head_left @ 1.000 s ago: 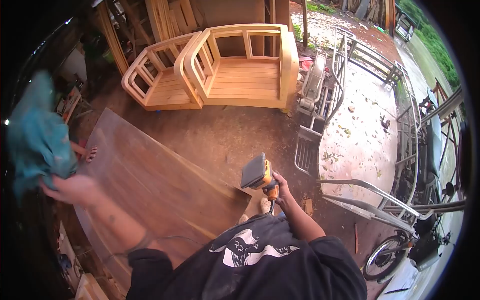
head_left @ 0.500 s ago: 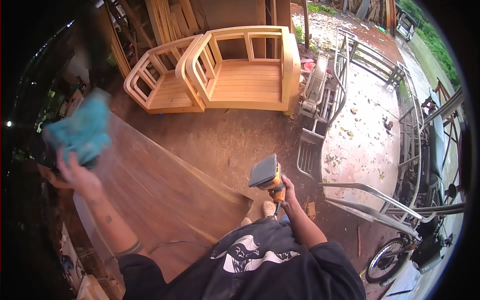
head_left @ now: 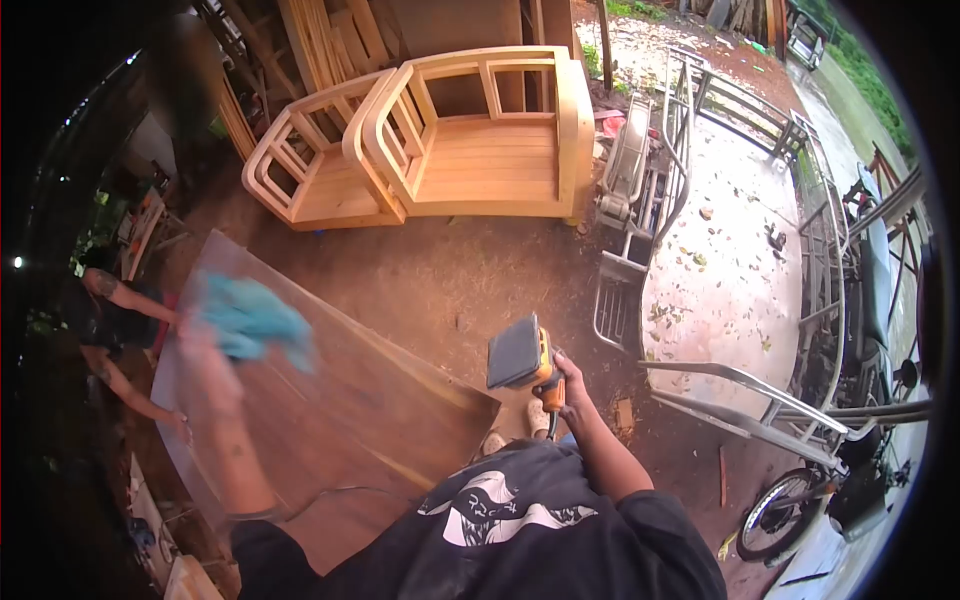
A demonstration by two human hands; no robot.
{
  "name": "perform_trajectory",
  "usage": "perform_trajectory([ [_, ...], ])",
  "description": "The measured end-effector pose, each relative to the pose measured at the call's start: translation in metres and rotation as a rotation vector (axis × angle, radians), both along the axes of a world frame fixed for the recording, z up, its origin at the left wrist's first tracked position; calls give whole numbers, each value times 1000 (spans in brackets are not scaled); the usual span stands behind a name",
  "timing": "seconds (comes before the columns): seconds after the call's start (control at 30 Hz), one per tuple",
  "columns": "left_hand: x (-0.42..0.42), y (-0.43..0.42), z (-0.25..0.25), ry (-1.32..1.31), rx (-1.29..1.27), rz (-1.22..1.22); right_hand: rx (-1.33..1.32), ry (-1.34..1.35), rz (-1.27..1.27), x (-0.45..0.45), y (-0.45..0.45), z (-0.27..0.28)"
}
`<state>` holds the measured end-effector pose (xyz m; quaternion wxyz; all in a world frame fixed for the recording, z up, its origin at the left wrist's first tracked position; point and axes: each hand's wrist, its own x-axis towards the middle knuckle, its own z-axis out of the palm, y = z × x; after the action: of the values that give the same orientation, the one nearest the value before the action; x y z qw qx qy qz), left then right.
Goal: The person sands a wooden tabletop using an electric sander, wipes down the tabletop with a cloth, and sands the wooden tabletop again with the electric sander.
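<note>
My left hand [head_left: 200, 345], smeared by motion, is closed on a teal cloth [head_left: 258, 318] over the far left part of a large brown wooden panel [head_left: 370, 405]. Whether the cloth touches the panel cannot be told from this view. In front of my body, my right hand [head_left: 570, 388] grips a yellow-and-black electric sander [head_left: 521, 354] by its body. The sander is tilted, its dark flat pad facing left, and it is held off the panel near the right corner. A cord hangs below it.
At the left, another person [head_left: 105, 325] has both hands at the panel's edge. Two unfinished wooden armchair frames [head_left: 490, 160] stand at the back, with planks [head_left: 320, 45] behind. A metal-railed cart [head_left: 720, 270] and a wheel [head_left: 777, 518] are on the right. A cable [head_left: 350, 490] crosses the panel.
My left hand has swept the cloth rightward and down from beyond the panel's far left edge, uncovering the other person. The sander has shifted slightly left in my right hand.
</note>
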<state>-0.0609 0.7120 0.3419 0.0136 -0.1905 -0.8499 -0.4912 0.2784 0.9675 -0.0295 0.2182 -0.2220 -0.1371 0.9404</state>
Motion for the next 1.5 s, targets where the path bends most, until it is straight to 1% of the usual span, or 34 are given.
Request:
perform_trajectory([
  [0.03, -46, -30, -9, 298, 464, 7, -20, 16, -15, 1, 0, 0],
  [0.1, -19, -26, 51, 733, 392, 269, -74, 23, -49, -1, -1, -2],
  [0.13, -3, -10, 56, 962, 376, 404, -84, 2, -62, -3, 0, 1],
  [0.17, 15, 11, 34, 1105, 257, 447, -90, -14, -73, -6, 2, 3],
  [0.2, 34, 29, -2, 1169, 75, 368, -103, -33, -84, -8, -1, 4],
  [0.23, 57, 50, -56, 1032, -145, 44, -99, -11, -79, -11, -1, 4],
  [0.27, 77, 62, -108, 661, -370, -429, -89, 16, -71, -17, 3, 2],
  [0.3, 98, 61, -147, 192, -598, -795, -87, 40, -59, -21, 2, -1],
  [0.33, 113, 49, -169, -90, -734, -906, -65, 36, -41, -22, -1, -1],
  [0.37, 116, 30, -189, -200, -697, -862, -38, 35, -22, -23, 2, 0],
  [0.4, 106, 14, -198, -291, -667, -837, -13, 47, -27, -29, 7, 2],
  [0.43, 90, -5, -199, -326, -498, -688, -86, 36, -31, -28, 7, 6],
  [0.47, 77, -32, -199, -376, -327, -533, -160, 107, -8, -25, 11, -1],
  [0.5, 59, -66, -201, -364, -237, -417, -197, 109, -28, -23, 9, -4],
  [0.53, 47, -84, -204, -344, -138, -296, -224, 115, -42, -25, 14, -7],
  [0.6, 72, -80, -150, -548, -4, -9, -225, 276, -9, -33, 25, -34],
  [0.63, 81, -87, -150, -494, -15, 25, -236, 355, 15, -37, 26, -42],
  [0.7, 94, -104, -149, -373, -42, 95, -296, 418, 57, -45, 30, -28],
  [0.8, 124, -132, -163, -319, -125, 182, -288, 413, 109, -67, 33, -10],
  [0.83, 134, -148, -173, -322, -91, 225, -276, 403, 128, -75, 32, -6],
  [0.93, 169, -169, -172, -396, -85, 369, -216, 360, 176, -96, 27, 1],
  [1.03, 198, -200, -180, -392, -157, 404, -151, 318, 228, -113, 19, 9],
  [1.07, 209, -191, -169, -334, -187, 410, -134, 308, 246, -118, 16, 11],
  [1.13, 226, -147, -137, -221, -254, 414, -102, 293, 276, -123, 10, 16],
  [1.23, 225, -116, -125, -216, -244, 265, -70, 282, 305, -129, 4, 21],
  [1.33, 212, -83, -118, -409, -88, 65, -35, 281, 328, -132, -3, 25],
  [1.43, 190, -54, -128, -328, -69, -142, 7, 285, 339, -131, -8, 31],
  [1.5, 183, -24, -123, -427, 20, -187, 40, 296, 336, -131, -11, 35],
])
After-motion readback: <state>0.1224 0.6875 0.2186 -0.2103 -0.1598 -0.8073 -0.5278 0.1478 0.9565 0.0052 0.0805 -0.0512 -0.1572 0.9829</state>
